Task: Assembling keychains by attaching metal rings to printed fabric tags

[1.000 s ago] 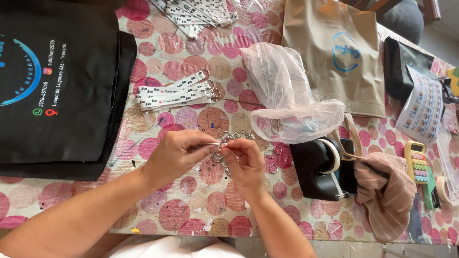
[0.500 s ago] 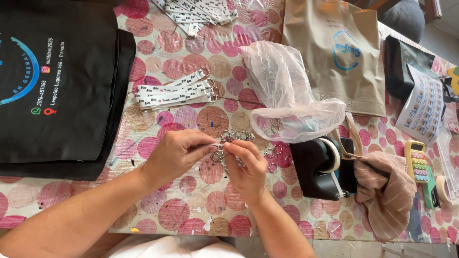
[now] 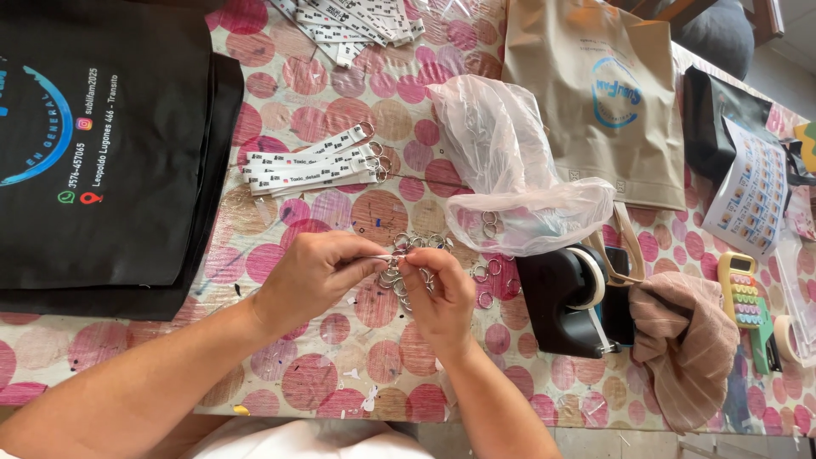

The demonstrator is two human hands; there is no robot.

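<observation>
Over the dotted tablecloth (image 3: 340, 110), left hand (image 3: 310, 276) and right hand (image 3: 438, 297) pinch one white strap (image 3: 384, 257); loose key rings (image 3: 416, 242) nearby could scatter if nudged.

Tablecloth (image 3: 340, 93): pink, red and tan dots on pale ground. Stacked bags (image 3: 102, 144): black, blue-and-white print. Paper bag (image 3: 595, 93): tan, blue emblem. Straps (image 3: 306, 166): white. Key rings (image 3: 416, 246): silver. Tape dispenser (image 3: 557, 297): black. Cloth (image 3: 680, 340): striped dusty pink.
</observation>
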